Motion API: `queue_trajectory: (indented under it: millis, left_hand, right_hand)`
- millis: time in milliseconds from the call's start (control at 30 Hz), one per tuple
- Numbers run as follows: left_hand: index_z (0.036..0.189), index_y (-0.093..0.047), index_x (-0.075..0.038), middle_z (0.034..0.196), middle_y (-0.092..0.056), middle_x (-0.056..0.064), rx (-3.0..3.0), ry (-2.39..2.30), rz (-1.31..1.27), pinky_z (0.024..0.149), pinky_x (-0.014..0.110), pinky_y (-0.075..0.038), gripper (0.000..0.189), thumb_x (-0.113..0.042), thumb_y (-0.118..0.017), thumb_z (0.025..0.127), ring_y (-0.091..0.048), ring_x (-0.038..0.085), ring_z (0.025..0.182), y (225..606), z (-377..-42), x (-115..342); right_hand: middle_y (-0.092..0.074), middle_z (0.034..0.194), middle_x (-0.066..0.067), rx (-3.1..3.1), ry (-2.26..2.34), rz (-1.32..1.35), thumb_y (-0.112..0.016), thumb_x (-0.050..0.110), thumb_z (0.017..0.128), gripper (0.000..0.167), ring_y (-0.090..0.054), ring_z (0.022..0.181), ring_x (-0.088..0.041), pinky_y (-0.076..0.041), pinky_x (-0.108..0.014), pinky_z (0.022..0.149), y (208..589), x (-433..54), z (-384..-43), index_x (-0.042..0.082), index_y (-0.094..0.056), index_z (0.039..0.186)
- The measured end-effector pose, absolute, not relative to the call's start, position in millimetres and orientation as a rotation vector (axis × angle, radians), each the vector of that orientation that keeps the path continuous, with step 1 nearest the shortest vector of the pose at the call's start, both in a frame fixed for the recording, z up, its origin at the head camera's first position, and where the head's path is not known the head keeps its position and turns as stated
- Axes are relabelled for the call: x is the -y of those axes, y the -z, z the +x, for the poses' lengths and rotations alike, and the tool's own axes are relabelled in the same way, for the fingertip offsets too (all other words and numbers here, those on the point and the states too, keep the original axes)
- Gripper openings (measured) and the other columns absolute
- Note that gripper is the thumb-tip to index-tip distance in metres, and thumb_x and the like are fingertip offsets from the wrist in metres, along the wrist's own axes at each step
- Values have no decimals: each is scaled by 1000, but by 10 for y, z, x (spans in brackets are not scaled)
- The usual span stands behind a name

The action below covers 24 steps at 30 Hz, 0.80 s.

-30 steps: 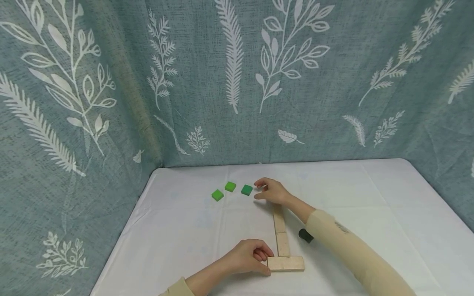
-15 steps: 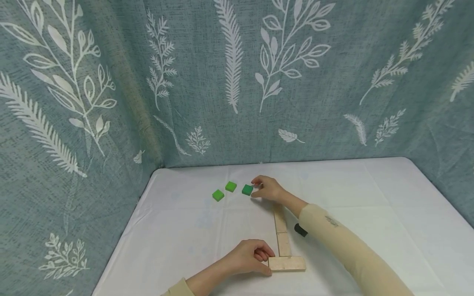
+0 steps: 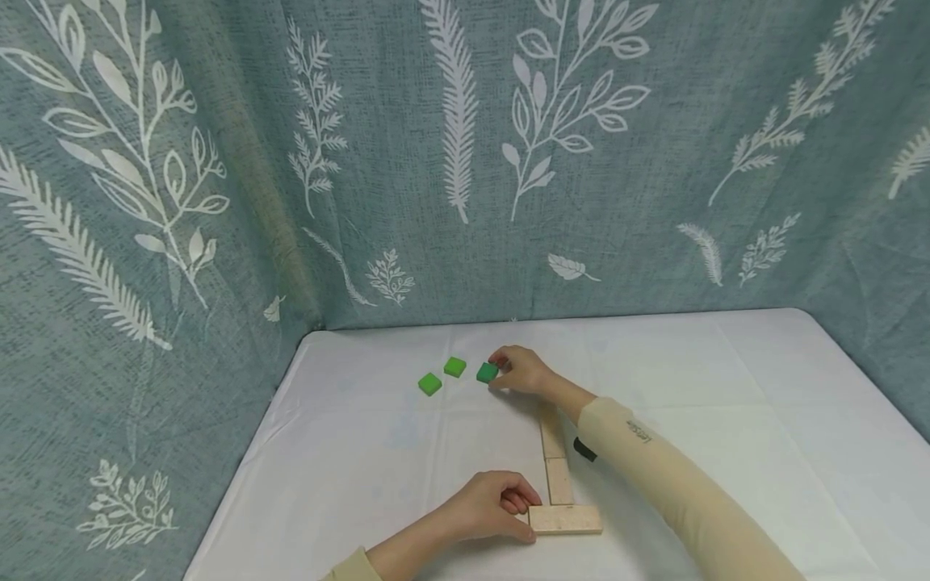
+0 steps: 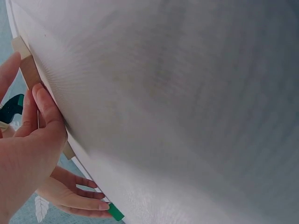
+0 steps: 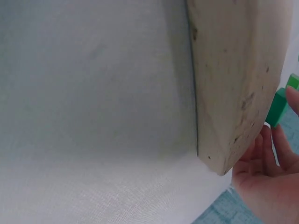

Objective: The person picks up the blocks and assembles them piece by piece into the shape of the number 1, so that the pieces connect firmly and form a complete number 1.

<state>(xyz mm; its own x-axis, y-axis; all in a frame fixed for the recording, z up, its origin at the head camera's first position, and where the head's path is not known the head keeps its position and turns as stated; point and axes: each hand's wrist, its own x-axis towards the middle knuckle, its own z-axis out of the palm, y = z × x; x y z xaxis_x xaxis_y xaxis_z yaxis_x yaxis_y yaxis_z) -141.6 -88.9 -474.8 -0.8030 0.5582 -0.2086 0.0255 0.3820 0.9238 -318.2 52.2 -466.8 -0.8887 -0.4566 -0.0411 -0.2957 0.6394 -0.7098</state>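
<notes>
My left hand [image 3: 490,504] grips the left end of a pale wooden block [image 3: 565,520] lying crosswise at the front, thumb on the near side and fingers behind. From that block, narrower wooden blocks [image 3: 559,482] run away in a line; its far end goes under my right hand. At the back, my right hand [image 3: 525,371] pinches a small dark green square block [image 3: 487,372] between thumb and fingers. In the right wrist view the dark green block [image 5: 276,107] shows at the fingertips, partly behind a large wooden block [image 5: 238,88]. It appears to be on the table.
Two lighter green square blocks [image 3: 430,383] lie left of the dark green one. A small black object [image 3: 584,449] shows beside the right sleeve [image 3: 668,468]. The white-covered table [image 3: 327,452] backs onto a blue-green leaf-patterned curtain [image 3: 378,161].
My right hand has moved left, from beside the dark green block until its thumb and fingers close around it. The left hand stays at the front wooden block.
</notes>
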Motion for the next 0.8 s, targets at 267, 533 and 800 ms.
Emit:
queue_trajectory:
  millis: [267,533,800]
  left_hand:
    - [93,-70,-8,79,-59,-2,-2161,-1421,498,68,17,-45,29,2,-83,70,-53,6,71,4741,-1411,888]
    - [93,-70,-8,79,-59,-1,-2167,-1423,485,67,17,-45,29,3,-83,69,-53,6,71,4744,-1403,884]
    - [93,-70,-7,80,-60,0,-2153,-1442,496,68,17,-45,29,3,-83,69,-53,8,72,4749,-1406,887]
  right_hand:
    - [-64,105,-9,-2677,1067,-618,-76,13,84,37,-58,95,-22,-48,-35,86,4702,-490,-3185,-1,-65,117]
    - [-65,102,-8,-2696,1084,-603,-76,12,85,35,-58,93,-20,-48,-34,84,4719,-474,-3174,0,-66,115]
    - [-65,101,-8,-2702,1108,-607,-76,12,85,33,-58,90,-19,-49,-32,81,4746,-480,-3166,0,-66,114]
